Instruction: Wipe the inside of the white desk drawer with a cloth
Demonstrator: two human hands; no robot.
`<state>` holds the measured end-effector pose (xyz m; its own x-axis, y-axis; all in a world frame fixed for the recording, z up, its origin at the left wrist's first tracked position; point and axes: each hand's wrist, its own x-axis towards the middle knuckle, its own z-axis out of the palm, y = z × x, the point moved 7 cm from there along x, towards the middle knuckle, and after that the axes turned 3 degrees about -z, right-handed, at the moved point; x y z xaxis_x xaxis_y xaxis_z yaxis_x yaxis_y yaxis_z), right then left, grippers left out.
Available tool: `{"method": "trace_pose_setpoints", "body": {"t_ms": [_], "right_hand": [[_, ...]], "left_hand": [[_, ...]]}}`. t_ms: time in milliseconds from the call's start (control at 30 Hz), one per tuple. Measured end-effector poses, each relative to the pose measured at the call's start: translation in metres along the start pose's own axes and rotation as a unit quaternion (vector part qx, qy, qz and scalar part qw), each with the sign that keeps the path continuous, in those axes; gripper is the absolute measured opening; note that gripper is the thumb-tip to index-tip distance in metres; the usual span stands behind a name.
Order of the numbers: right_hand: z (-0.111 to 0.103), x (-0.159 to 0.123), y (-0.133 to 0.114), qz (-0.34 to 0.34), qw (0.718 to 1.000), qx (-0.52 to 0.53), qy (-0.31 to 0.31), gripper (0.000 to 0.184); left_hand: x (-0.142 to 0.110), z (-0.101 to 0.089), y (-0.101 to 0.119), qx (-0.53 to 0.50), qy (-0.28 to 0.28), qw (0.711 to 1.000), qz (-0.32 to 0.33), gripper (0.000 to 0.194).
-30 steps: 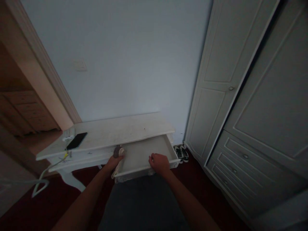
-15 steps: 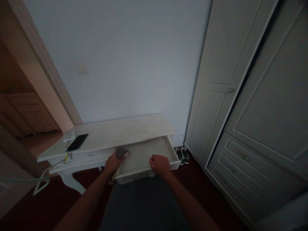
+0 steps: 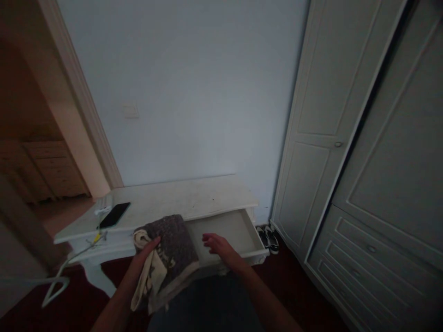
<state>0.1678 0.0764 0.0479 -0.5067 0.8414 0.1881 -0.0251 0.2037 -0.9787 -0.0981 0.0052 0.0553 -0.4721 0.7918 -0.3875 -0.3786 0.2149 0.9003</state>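
A folded towel [image 3: 178,244], dark grey-brown with a cream patterned side, is gripped at its left edge by my left hand [image 3: 148,252]. It hangs over the left part of a pulled-out white drawer [image 3: 242,230] and hides that part. My right hand [image 3: 221,248] is over the drawer, to the right of the towel and apart from it, with fingers loosely spread and nothing in them. Pale and bare is the part of the drawer's inside that shows.
The drawer belongs to a white table [image 3: 204,196] against the wall. On its left end are a phone [image 3: 116,215] and a white power strip [image 3: 104,204] with a cable. Dark shoes [image 3: 268,239] stand on the red floor before a white wardrobe [image 3: 308,175].
My left hand has brought the towel up, and its folded face now shows broadly over the drawer's left side. My right hand has gone from a closed fist to spread fingers.
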Motion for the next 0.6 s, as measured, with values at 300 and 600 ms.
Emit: {"method": "trace_pose_setpoints", "body": {"t_ms": [300,600], "right_hand": [[-0.026,-0.015,-0.019,0.106,0.970,0.186,0.117,0.066],[-0.251,-0.081,-0.104,-0.065,0.854,-0.348,0.382,0.041]], "left_hand": [[-0.012,0.089,-0.055,0.041,-0.178,0.982,-0.040,0.039],[0.043,0.083,-0.040,0.535,-0.100,0.774,0.323,0.031]]}}
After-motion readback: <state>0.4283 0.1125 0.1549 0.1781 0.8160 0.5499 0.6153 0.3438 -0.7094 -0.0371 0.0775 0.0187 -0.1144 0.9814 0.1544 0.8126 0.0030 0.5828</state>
